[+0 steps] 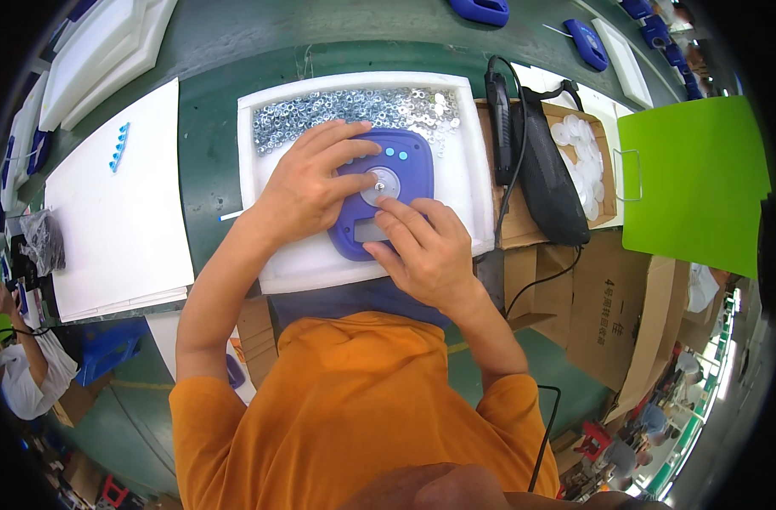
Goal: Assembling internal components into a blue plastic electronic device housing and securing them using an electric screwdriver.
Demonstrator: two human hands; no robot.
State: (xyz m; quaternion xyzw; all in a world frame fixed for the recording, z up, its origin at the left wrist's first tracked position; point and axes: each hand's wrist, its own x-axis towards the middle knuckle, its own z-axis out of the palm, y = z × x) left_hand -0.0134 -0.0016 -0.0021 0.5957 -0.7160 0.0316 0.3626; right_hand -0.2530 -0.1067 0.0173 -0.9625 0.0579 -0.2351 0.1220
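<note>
A blue plastic housing (420,170) lies in a white foam tray (481,170). Set in its middle is a clear round disc (391,180) with a small metal post (380,187) at the centre. My left hand (307,183) rests over the housing's left side, fingers spread, one fingertip on the disc. From the lower right, my right hand (430,251) reaches over the housing; an index fingertip touches the disc's lower edge and the thumb lies apart, near a rectangular window (369,231). Any small part under the fingertips is hidden. Metal nuts (320,115) fill the tray's far side.
Right of the tray are a black electric screwdriver (498,127) with a cable, a black pouch (553,170) and a cardboard box (604,140) of translucent discs. A green board (694,178) stands further right. White sheets (120,221) lie left, foam trays (107,51) far left.
</note>
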